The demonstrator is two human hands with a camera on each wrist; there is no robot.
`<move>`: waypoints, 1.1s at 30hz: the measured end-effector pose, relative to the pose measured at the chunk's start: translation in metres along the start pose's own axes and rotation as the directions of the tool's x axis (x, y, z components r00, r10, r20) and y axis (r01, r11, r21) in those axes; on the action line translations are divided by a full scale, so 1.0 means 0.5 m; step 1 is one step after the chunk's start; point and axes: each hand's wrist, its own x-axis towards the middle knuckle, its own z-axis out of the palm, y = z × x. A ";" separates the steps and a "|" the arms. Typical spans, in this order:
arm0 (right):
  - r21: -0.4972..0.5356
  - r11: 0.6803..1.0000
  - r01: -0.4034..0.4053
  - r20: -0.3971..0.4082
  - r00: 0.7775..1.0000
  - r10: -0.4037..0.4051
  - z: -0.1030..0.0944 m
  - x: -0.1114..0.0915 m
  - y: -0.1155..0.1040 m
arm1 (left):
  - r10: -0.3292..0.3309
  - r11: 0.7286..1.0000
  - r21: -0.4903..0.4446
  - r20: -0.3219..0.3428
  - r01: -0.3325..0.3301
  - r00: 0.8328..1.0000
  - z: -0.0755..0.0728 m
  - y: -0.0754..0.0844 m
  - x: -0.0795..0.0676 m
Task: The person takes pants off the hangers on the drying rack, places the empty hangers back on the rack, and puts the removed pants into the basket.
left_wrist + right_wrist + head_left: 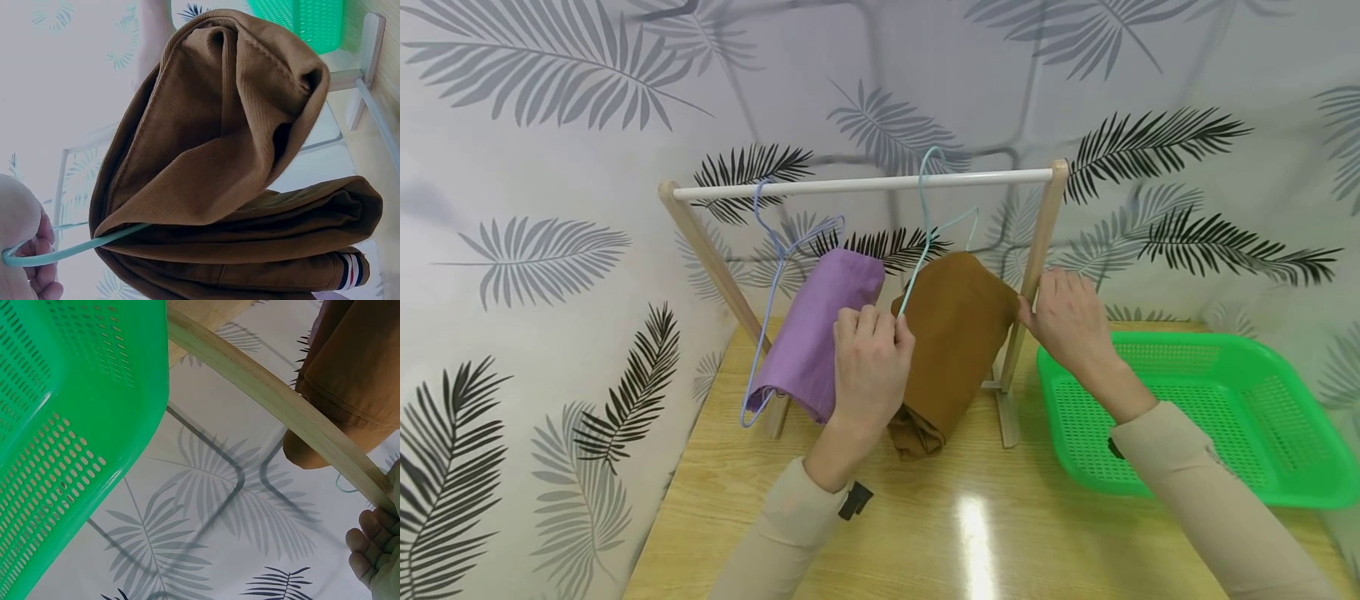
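My left hand point(872, 362) grips the lower near corner of a light teal hanger point(922, 267), whose hook sits over the rack's white rail. Folded over that hanger hangs a brown pair of trousers point(958, 333); in the left wrist view the hanger's teal bar point(69, 253) runs from the hand into the folds. My right hand point(1067, 317) holds the right wooden post point(1037, 250) of the clothes rack, with the thumb close to the trousers' right edge. In the right wrist view its fingers point(369, 544) curl beside the post.
A purple folded garment point(820, 325) hangs from a lilac-blue hanger point(763, 317) on the rail's left part. To the right stands a green perforated basket point(1292, 375) on the wooden table point(910, 542). The white rail point(865, 185) spans the two posts before a leaf-patterned backdrop.
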 end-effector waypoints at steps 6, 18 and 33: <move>0.005 1.000 -0.008 0.015 1.000 0.008 -0.001 0.000 0.000 | 0.000 1.000 -0.007 -0.011 -0.001 1.000 -0.016 0.001 -0.001; 0.006 1.000 -0.005 0.030 1.000 0.005 -0.005 0.002 0.000 | 0.029 0.999 -0.015 -0.039 -0.029 0.999 -0.040 0.002 -0.020; 0.009 1.000 -0.004 0.022 1.000 0.004 -0.003 0.001 -0.002 | 0.004 0.997 -0.071 -0.019 -0.006 1.000 -0.057 -0.001 -0.059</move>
